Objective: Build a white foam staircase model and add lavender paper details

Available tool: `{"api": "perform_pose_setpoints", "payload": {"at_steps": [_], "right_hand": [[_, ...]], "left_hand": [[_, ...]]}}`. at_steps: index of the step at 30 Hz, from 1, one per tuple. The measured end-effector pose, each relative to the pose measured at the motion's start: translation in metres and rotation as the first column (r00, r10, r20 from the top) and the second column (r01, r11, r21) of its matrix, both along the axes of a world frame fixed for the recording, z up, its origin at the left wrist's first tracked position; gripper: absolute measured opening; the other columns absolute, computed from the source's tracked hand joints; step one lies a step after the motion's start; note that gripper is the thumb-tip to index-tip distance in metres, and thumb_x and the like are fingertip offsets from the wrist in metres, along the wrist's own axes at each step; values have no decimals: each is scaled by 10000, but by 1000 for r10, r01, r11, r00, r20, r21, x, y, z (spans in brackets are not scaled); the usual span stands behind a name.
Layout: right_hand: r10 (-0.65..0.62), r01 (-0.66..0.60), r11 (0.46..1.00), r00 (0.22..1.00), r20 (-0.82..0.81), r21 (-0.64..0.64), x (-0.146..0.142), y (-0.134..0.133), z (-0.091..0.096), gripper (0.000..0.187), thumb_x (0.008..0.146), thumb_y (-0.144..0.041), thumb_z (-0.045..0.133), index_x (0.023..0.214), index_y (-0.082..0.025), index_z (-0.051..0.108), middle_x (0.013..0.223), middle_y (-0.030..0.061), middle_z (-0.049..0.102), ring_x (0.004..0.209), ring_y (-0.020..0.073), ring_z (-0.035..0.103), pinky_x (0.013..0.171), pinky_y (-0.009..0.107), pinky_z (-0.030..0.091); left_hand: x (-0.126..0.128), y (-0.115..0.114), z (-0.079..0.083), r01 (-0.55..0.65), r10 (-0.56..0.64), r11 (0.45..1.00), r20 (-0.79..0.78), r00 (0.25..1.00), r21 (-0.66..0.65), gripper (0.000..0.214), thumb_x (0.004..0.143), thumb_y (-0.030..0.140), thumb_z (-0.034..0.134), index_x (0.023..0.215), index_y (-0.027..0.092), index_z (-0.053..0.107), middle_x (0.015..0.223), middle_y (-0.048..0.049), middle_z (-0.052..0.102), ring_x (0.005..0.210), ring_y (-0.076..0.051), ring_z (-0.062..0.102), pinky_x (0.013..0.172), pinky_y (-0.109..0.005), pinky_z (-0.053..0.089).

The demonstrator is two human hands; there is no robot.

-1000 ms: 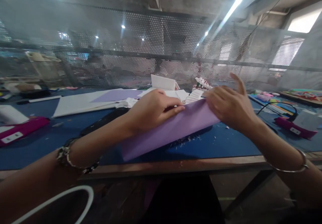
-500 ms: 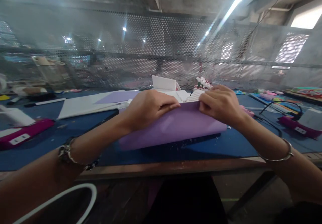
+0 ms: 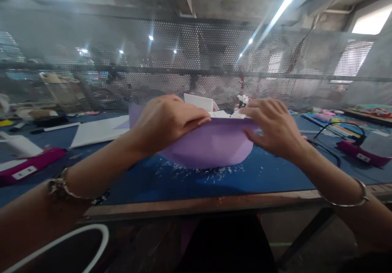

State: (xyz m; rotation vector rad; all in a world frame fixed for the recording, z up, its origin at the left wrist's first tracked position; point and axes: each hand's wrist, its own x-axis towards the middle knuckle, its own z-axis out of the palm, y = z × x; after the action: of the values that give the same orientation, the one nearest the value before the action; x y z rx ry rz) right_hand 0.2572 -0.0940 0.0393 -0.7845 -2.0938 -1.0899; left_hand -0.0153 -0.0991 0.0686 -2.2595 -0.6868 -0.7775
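A purple paper sheet (image 3: 211,144) is held up off the blue table mat (image 3: 196,179), bent so that its lower part bulges down in a curve. My left hand (image 3: 163,121) grips the sheet's top edge at the left, fingers closed over it. My right hand (image 3: 272,126) holds the top edge at the right, fingers curled on the paper. Small white paper scraps (image 3: 199,171) lie on the mat under the sheet.
White sheets (image 3: 98,130) lie at the back left, a folded white card (image 3: 198,101) and a small decorated piece (image 3: 243,99) behind the hands. Magenta tools (image 3: 27,166) (image 3: 358,153) sit at both sides, with a black cable (image 3: 339,128). A perforated metal screen (image 3: 196,64) backs the table.
The purple sheet has been lifted off the mat and bent into a curve. Both hands rose, the left moving leftward along the top edge. The scraps beneath now show.
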Motion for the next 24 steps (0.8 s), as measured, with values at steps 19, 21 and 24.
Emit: {"api": "perform_pose_setpoints", "payload": {"at_steps": [19, 21, 24], "right_hand": [[162, -131, 822, 987, 6, -555, -27, -3, 53, 407, 923, -338, 341, 610, -155, 528, 549, -26, 476, 498, 66, 378, 530, 236, 277], [154, -119, 818, 988, 14, -563, -16, -5, 57, 426, 919, -367, 335, 587, -162, 507, 518, -30, 438, 482, 71, 369, 527, 243, 291], [132, -101, 818, 991, 13, -566, 5, -4, 59, 443, 908, -409, 346, 565, -170, 493, 488, -31, 408, 455, 74, 357, 511, 250, 305]], "left_hand": [[22, -1, 37, -113, 324, 853, -346, 881, 510, 427, 908, 210, 233, 606, 179, 533, 498, 23, 458, 432, -95, 324, 441, -239, 246], [4, 1, 40, -94, 340, 800, -318, 885, 593, 387, 886, 190, 269, 586, 183, 513, 480, 22, 455, 432, -93, 305, 436, -238, 254], [-35, 4, 42, -173, 435, 743, -270, 859, 646, 362, 886, 239, 311, 595, 184, 519, 489, 26, 460, 458, -91, 310, 444, -230, 268]]}}
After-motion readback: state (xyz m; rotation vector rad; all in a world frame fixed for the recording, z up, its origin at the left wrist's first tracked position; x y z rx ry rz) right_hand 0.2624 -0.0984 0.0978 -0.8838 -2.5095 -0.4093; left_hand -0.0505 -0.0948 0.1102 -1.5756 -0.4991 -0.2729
